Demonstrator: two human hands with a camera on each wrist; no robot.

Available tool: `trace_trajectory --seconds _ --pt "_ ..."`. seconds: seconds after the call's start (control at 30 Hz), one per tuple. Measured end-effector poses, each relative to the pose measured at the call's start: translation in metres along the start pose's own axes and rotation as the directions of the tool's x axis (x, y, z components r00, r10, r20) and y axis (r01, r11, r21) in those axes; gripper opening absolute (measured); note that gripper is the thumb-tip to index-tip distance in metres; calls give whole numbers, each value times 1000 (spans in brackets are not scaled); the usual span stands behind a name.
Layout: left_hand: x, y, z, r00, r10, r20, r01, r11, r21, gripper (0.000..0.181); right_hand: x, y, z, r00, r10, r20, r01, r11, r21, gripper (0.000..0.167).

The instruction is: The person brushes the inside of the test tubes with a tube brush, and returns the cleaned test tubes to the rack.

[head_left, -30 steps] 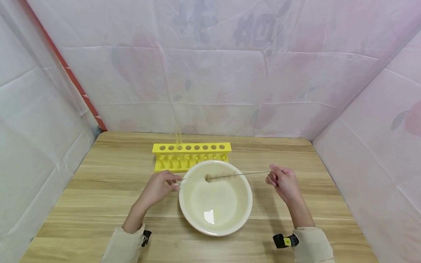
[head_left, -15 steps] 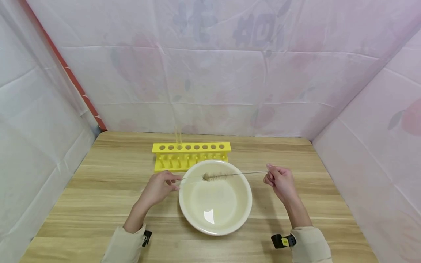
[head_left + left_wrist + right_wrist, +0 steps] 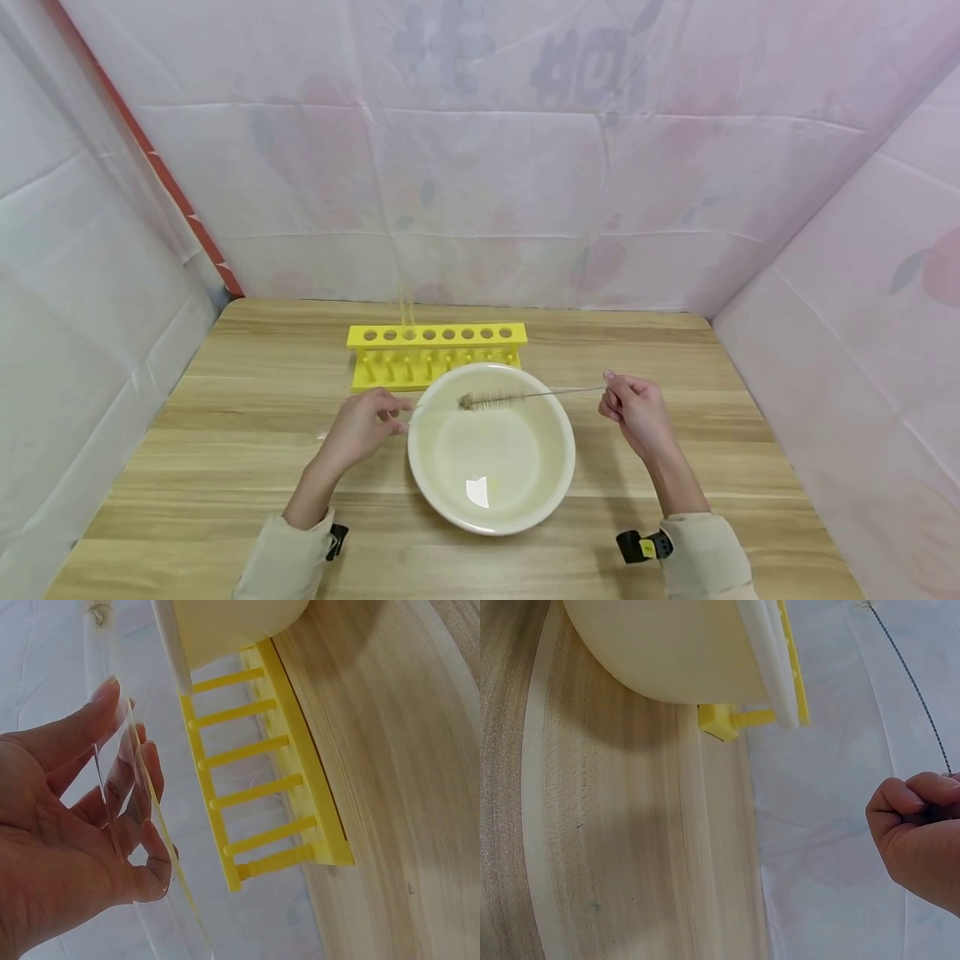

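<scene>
My left hand (image 3: 367, 427) holds a clear test tube (image 3: 142, 776) between thumb and fingers, left of the basin. The tube lies nearly level, and its mouth end reaches out over a cream basin (image 3: 491, 518). My right hand (image 3: 636, 412) pinches the thin twisted wire handle (image 3: 910, 675) of a test tube brush (image 3: 491, 402) on the basin's other side. The bristles hang above the basin, their tip at the tube's mouth end; how far it sits inside is hard to tell. The basin appears to hold clear liquid with a bright reflection.
Behind the basin stands a yellow test tube rack (image 3: 437, 336), partly hidden by the rim. Another clear test tube (image 3: 407, 315) stands upright in it. Patterned white sheets (image 3: 480, 192) enclose the wooden table (image 3: 637, 350) at the back and sides.
My right hand has shifted slightly left, bringing the brush closer to the left hand and the tube. My left hand stays almost in place, still holding the tube.
</scene>
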State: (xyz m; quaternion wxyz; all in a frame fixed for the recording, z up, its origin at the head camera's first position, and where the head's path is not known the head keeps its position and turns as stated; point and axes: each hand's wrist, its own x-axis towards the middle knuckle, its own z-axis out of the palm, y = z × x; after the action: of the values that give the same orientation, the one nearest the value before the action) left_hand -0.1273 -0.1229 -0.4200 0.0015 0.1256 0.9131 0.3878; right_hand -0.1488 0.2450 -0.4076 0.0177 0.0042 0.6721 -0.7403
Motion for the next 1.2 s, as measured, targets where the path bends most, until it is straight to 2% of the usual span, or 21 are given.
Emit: trace_trajectory --seconds 0.13,0.3,0.6,1.0,1.2 --pt "0 -1 1 1000 3 15 -3 1000 3 24 0 1 0 1000 -2 7 2 1000 12 44" --pt "0 -2 3 999 27 38 -26 999 -32 23 -1 2 0 1000 0 4 0 1000 31 44" --pt "-1 -3 6 995 84 58 -81 995 -50 22 -2 7 5 999 41 12 -41 999 2 44" --pt "-2 -1 7 996 55 69 -51 997 -58 22 -4 6 5 998 65 4 -65 998 -4 45" --pt "-1 -2 8 995 66 73 -62 996 -59 21 -4 6 4 998 63 8 -63 998 8 46"
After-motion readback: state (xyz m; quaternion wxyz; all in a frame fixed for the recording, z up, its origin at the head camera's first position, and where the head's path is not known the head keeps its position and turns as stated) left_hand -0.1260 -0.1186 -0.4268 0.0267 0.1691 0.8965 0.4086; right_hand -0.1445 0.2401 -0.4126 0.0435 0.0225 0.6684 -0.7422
